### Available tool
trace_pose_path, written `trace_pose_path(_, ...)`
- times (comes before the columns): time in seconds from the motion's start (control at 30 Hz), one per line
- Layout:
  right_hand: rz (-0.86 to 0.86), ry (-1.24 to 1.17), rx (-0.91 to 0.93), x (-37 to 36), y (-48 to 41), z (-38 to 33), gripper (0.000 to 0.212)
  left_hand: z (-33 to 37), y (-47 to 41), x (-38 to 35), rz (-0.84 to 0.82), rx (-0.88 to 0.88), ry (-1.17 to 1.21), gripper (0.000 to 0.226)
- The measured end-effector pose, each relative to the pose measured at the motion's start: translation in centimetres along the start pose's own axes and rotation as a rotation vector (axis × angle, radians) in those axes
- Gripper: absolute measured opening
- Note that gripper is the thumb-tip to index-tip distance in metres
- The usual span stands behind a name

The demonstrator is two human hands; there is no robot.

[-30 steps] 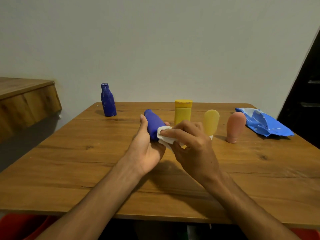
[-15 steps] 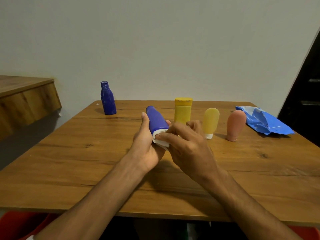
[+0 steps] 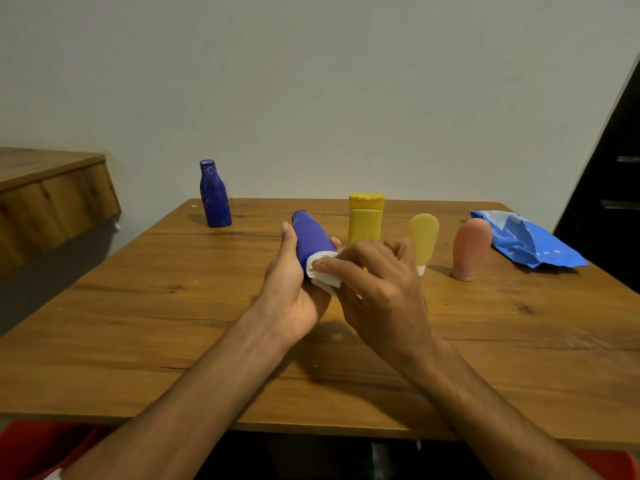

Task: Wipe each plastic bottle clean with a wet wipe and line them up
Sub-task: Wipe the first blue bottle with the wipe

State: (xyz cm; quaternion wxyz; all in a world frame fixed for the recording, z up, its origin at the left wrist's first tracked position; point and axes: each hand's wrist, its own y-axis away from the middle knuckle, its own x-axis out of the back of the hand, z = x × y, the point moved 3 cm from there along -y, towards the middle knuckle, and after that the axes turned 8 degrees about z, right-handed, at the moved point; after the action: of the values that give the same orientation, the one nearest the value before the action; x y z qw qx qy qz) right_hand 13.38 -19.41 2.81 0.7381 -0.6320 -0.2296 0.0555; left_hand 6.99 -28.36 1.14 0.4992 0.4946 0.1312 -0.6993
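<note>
Blocking the pale yellow bottle (image 3: 424,233) partly, right hand (image 3: 381,289) grips wipe (image 3: 320,273).

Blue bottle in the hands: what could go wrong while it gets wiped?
The blue bottle might slip: the left hand grips only its lower end while the right hand rubs it with the wet wipe. The right hand looks close to the small yellow bottle, standing on its cap, and could tip it.
</note>
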Motion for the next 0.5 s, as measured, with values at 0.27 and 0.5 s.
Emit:
trace_pose_path(0.27,0.013,-0.026,-0.022,0.2,0.0,0.1,0.014,-0.2,0.3,-0.2,0.015,-0.002,0.010,0.070)
trace_pose_path(0.5,-0.013,-0.016,-0.037,0.7,-0.3,0.5,0.016,0.4,0.2,-0.4,0.035,-0.014,0.057,0.072)
